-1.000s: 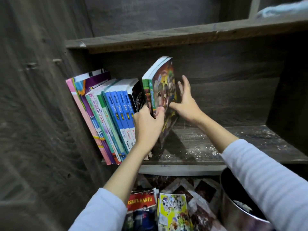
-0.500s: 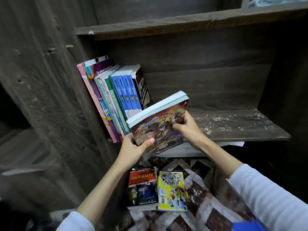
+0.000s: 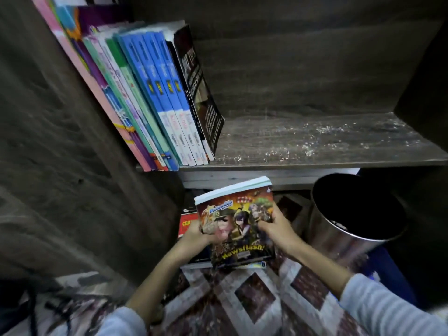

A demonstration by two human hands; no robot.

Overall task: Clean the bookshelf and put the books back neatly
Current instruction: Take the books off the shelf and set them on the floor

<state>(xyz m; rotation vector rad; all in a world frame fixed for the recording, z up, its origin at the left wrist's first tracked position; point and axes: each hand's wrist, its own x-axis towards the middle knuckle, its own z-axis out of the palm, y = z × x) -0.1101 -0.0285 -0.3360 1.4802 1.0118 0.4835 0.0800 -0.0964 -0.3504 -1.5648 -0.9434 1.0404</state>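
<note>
I hold a stack of colourful comic books (image 3: 236, 224) low over the floor, below the shelf. My left hand (image 3: 197, 232) grips its left edge and my right hand (image 3: 275, 226) grips its right edge, thumbs on the cover. On the dark wooden shelf (image 3: 315, 139) a row of books (image 3: 150, 93) leans against the left wall: pink, purple, green, several blue spines and a black one at the right end. White dust specks cover the bare right part of the shelf board.
A shiny metal bin (image 3: 351, 221) stands on the floor at the right, close to my right hand. A red-covered book (image 3: 188, 224) lies on the patterned rug (image 3: 254, 299), mostly hidden beneath the stack. The bookcase's side panel (image 3: 60, 166) fills the left.
The comic stack has come off the shelf and moved down toward the floor, held by both hands, turning cover-up. The view has tilted downward.
</note>
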